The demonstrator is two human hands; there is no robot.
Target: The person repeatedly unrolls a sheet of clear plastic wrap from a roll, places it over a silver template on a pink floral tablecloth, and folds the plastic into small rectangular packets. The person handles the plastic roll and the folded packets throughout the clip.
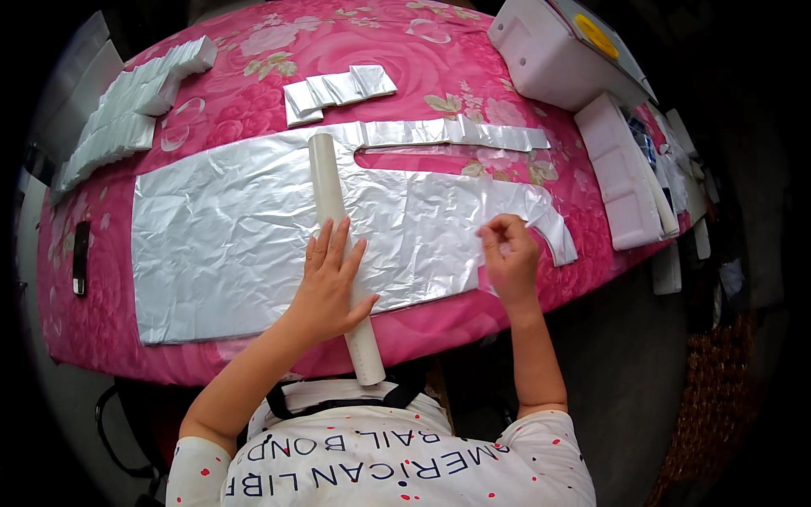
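A silvery-white plastic bag [228, 245] with long handle strips lies flat and crinkled across the table. Across it rests a pale, cream-coloured tube [328, 182], its near end sticking out past the table edge toward me. My left hand [332, 283] is spread open on the tube and the film beside it, thumb over the tube. At the bag's right end, by its curved lower handle, my right hand [512, 258] has its fingers pinched together. A whitish bit shows between those fingers, but I cannot make out what it is.
Folded silvery bundles [338, 89] lie beyond the bag. More bundles [127, 110] are piled at the far left. A black phone [80, 258] sits at the left on the pink floral tablecloth [405, 42]. White foam boxes [541, 55] stand at the right.
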